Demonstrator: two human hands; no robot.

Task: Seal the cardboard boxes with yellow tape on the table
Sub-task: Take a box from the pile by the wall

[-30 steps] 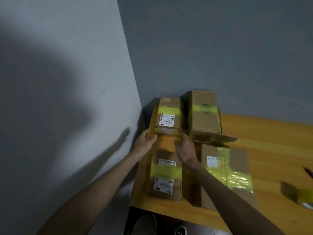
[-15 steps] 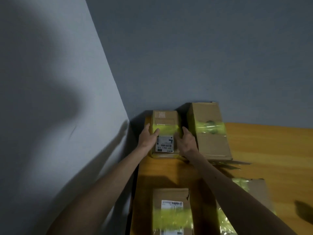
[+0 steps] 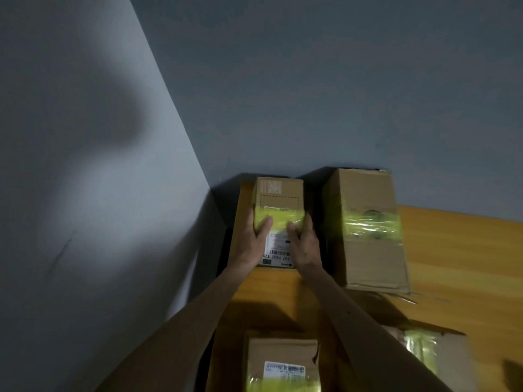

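Observation:
A small cardboard box with a band of yellow tape and a white label stands in the table's far left corner. My left hand grips its left side, thumb on top. My right hand grips its right side, thumb on the tape. A larger taped box stands right beside it. Two more taped boxes lie nearer me, one with a label and one partly behind my right forearm.
The wooden table sits in a corner between the left wall and the grey back wall. A loose cardboard flap sticks out at the base of the larger box. Bare tabletop lies to the right.
Both hands moved from the box's near edge up onto its sides and pushed it back toward the wall corner. The view tilted upward, so the near boxes slid down the frame.

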